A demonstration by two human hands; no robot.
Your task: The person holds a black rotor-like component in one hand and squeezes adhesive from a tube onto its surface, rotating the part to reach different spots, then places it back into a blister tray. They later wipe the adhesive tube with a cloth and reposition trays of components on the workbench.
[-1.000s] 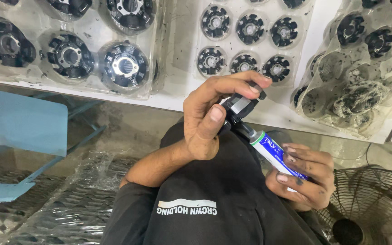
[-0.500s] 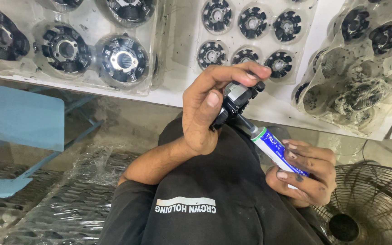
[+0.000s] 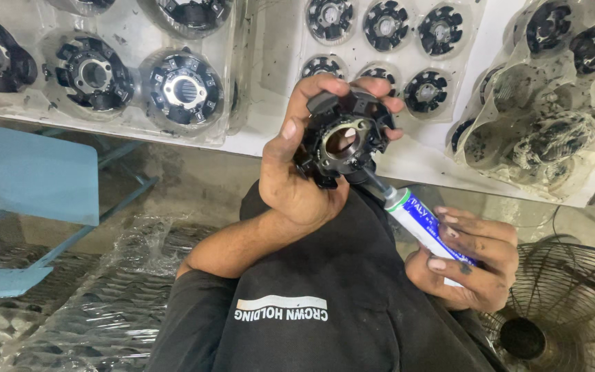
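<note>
Clearly the left hand (image 3: 297, 186) grasping the black ring-shaped motor part (image 3: 342, 138) above the lap should hold it steady, while the right hand (image 3: 473, 262), clenched round the glue tube (image 3: 421, 224), squeezes gently, nozzle against the lower rim.

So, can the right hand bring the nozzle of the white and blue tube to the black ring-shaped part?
Probably yes: the right hand already aims the white and blue tube at the black ring-shaped part, unobstructed.
</note>
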